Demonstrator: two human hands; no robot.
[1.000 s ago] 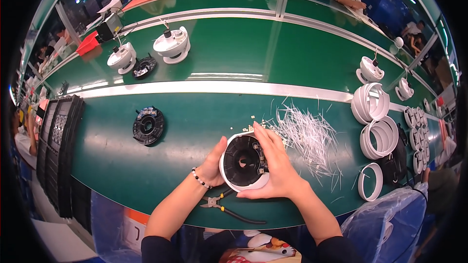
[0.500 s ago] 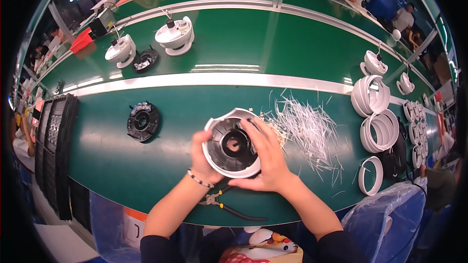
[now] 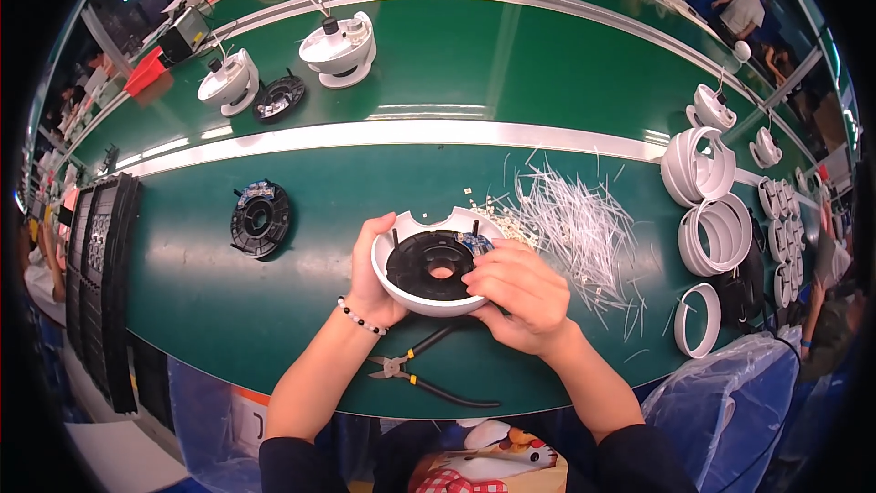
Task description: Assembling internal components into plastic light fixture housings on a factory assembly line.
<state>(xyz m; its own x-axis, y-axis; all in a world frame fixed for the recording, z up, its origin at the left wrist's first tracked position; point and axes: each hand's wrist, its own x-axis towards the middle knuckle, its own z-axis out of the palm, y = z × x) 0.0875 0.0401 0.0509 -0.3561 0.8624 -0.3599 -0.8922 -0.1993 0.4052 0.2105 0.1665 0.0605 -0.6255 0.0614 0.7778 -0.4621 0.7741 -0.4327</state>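
Note:
A white bowl-shaped housing is held between my two hands over the green bench. Inside it lies a black round plate with a centre hole, upright pegs and a small blue circuit board. My left hand grips the housing's left wall, thumb up along the rim. On the right side my right hand has its fingers bent over the rim onto the plate beside the board, with the thumb underneath. Yellow-and-black cutting pliers lie on the bench just below the housing.
Another black plate lies to the left. Thin white strips are heaped right of centre beside small pale pieces. White rings stand at the right, near a clear plastic bag. Black trays stack at the left edge; white housings sit beyond the rail.
The housing has tilted, so its outer wall faces me more. My right hand has shifted from the upper rim to the right side, its fingers now bent, and the circuit board shows.

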